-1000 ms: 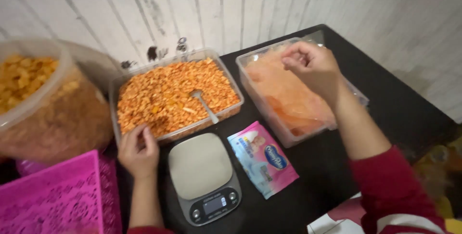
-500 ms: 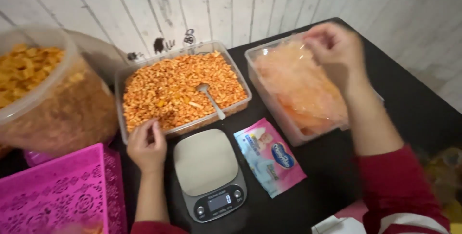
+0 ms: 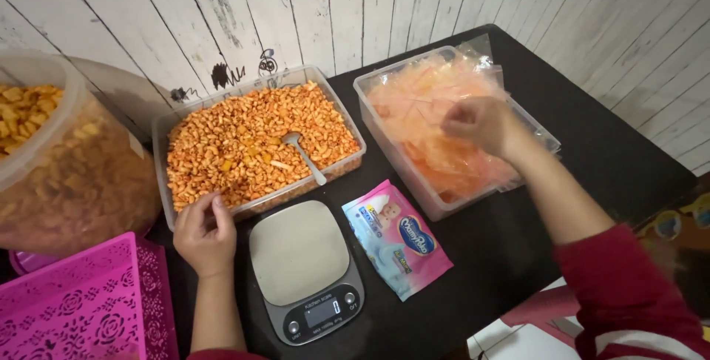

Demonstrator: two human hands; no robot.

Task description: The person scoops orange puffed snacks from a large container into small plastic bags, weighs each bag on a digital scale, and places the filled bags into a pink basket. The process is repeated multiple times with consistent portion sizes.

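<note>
My left hand [image 3: 205, 233] rests at the near rim of a clear tub [image 3: 164, 132] full of small orange snack pieces, fingers curled, holding nothing I can see. A metal spoon [image 3: 303, 155] lies in those snacks. My right hand [image 3: 482, 125] reaches into a second clear tub [image 3: 405, 159] packed with thin orange-tinted plastic bags [image 3: 421, 105], its fingers pinched on the bags. A grey digital kitchen scale [image 3: 303, 270] with a bare platform sits on the black table between my arms.
A pink-and-blue soft packet [image 3: 397, 238] lies right of the scale. A big clear container of yellow-orange snacks [image 3: 63, 167] stands at the left, a pink perforated basket [image 3: 81, 308] at the near left. White plank wall behind.
My right hand has come down from the far edge of the bag tub toward its middle. My left hand has stayed at the snack tub's rim. The camera has shifted slightly.
</note>
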